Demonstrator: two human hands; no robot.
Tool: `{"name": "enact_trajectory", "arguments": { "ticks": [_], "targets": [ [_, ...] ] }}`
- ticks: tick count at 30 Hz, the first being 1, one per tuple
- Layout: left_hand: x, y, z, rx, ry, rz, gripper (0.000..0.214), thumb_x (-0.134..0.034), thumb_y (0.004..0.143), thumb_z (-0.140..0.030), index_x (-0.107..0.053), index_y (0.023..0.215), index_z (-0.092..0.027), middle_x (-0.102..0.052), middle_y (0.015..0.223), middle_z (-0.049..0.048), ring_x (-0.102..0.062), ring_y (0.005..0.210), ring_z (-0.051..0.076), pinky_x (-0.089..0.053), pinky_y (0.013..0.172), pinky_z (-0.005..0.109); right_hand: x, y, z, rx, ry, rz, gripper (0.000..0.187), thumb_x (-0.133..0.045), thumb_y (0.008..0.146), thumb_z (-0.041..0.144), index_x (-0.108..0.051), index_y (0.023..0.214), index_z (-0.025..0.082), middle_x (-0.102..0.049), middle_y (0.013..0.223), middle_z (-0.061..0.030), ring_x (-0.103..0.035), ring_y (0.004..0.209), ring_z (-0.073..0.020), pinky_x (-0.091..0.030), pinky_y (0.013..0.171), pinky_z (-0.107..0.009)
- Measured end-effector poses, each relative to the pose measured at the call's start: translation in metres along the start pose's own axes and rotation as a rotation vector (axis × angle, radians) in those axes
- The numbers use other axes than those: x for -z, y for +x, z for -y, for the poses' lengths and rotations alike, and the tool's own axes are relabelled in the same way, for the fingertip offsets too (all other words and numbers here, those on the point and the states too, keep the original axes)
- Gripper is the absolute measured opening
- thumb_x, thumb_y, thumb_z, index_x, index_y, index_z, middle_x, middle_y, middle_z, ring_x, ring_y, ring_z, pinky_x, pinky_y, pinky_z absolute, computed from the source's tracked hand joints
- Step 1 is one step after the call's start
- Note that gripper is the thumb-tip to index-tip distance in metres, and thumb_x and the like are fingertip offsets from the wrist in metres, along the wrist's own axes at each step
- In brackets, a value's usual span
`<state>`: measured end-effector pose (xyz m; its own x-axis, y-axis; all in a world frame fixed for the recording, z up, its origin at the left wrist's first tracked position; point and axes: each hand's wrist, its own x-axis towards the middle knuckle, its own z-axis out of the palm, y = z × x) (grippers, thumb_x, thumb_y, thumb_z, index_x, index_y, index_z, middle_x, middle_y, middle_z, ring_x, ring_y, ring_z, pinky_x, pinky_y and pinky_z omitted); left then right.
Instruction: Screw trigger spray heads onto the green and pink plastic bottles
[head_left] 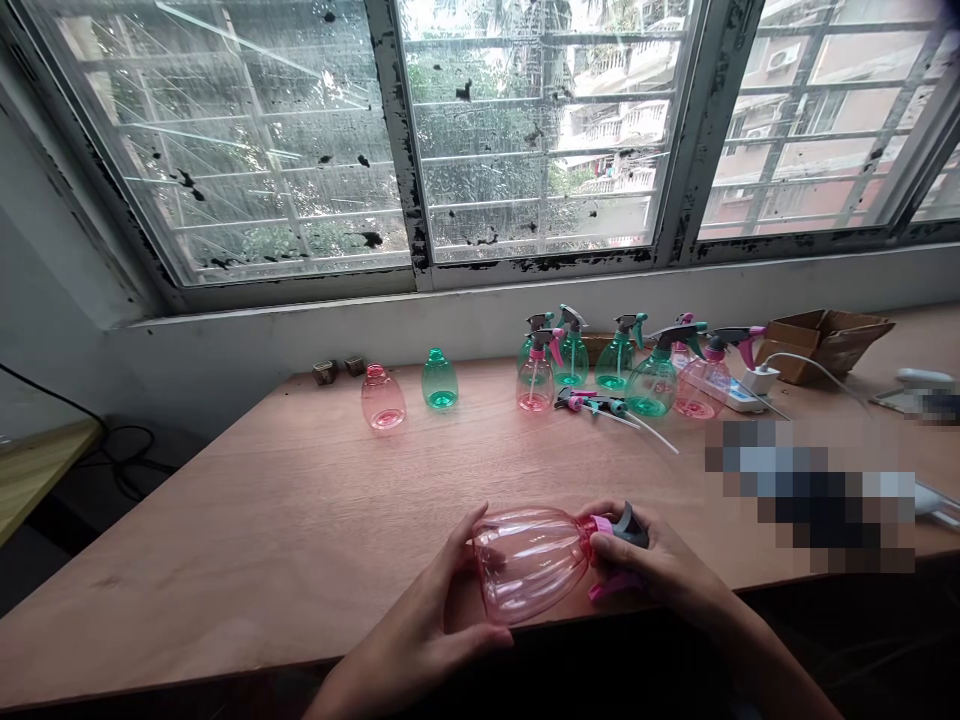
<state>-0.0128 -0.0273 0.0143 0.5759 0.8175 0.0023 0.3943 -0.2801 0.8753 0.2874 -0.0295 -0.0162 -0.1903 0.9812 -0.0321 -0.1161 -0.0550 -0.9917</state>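
Note:
A clear pink spray bottle [532,565] lies on its side in the air at the table's front edge, its neck pointing right. My left hand [431,620] cups the bottle's base, thumb below and fingers above. At the neck, my right hand [667,565] grips the grey and pink trigger sprayer [630,528], thumb over its pink collar. Part of the sprayer is hidden behind my right fingers. Farther back stand an open-necked pink bottle [383,398] and an open-necked green bottle [439,380], both without sprayers.
Several spray bottles with sprayers, including a green one [651,385], stand at the back right. Loose trigger sprayers [592,402] lie before them. Behind are a power strip [739,398] and an open cardboard box [821,345]. A blurred patch covers the right side. Windows line the wall.

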Motion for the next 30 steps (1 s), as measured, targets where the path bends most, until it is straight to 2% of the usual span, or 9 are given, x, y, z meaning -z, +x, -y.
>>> {"name": "enact_trajectory", "arguments": {
  "ticks": [4, 10, 16, 30],
  "targets": [
    [0.0003, -0.0001, 0.0011, -0.001, 0.005, 0.003, 0.096, -0.076, 0.084, -0.030, -0.015, 0.157, -0.034, -0.044, 0.153, 0.0070, -0.028, 0.147, 0.034, -0.021, 0.123, 0.049, 0.0002, -0.0002, 0.0004, 0.008, -0.020, -0.016, 0.044, -0.082, 0.074, 0.050, -0.068, 0.099, 0.017, -0.071, 0.066, 0.0003, -0.066, 0.060, -0.0176, -0.060, 0.058, -0.031],
    [0.0011, 0.0003, 0.0006, -0.003, 0.011, 0.009, 0.095, -0.077, 0.084, -0.030, -0.016, 0.157, -0.036, -0.032, 0.161, 0.0052, -0.028, 0.148, 0.033, -0.020, 0.124, 0.049, 0.0009, -0.0004, 0.0004, 0.015, -0.067, -0.002, 0.043, -0.080, 0.077, 0.051, -0.068, 0.099, 0.017, -0.070, 0.067, -0.0002, -0.067, 0.060, -0.0181, -0.060, 0.058, -0.031],
    [0.0011, 0.0011, 0.0005, -0.007, 0.002, 0.011, 0.097, -0.078, 0.083, -0.028, -0.015, 0.157, -0.035, -0.036, 0.159, 0.0063, -0.029, 0.147, 0.034, -0.021, 0.124, 0.050, -0.0013, -0.0010, 0.0020, -0.003, -0.018, -0.018, 0.046, -0.082, 0.073, 0.052, -0.068, 0.100, 0.017, -0.068, 0.068, 0.0005, -0.064, 0.062, -0.0178, -0.063, 0.060, -0.034],
    [0.0017, 0.0010, 0.0016, -0.004, 0.020, 0.010, 0.096, -0.078, 0.083, -0.027, -0.016, 0.157, -0.037, -0.022, 0.166, 0.0029, -0.025, 0.150, 0.033, -0.019, 0.124, 0.049, 0.0002, -0.0003, 0.0005, 0.016, -0.043, 0.003, 0.044, -0.080, 0.077, 0.050, -0.066, 0.102, 0.016, -0.070, 0.068, 0.0002, -0.066, 0.060, -0.0166, -0.061, 0.059, -0.031]
  ]
}}
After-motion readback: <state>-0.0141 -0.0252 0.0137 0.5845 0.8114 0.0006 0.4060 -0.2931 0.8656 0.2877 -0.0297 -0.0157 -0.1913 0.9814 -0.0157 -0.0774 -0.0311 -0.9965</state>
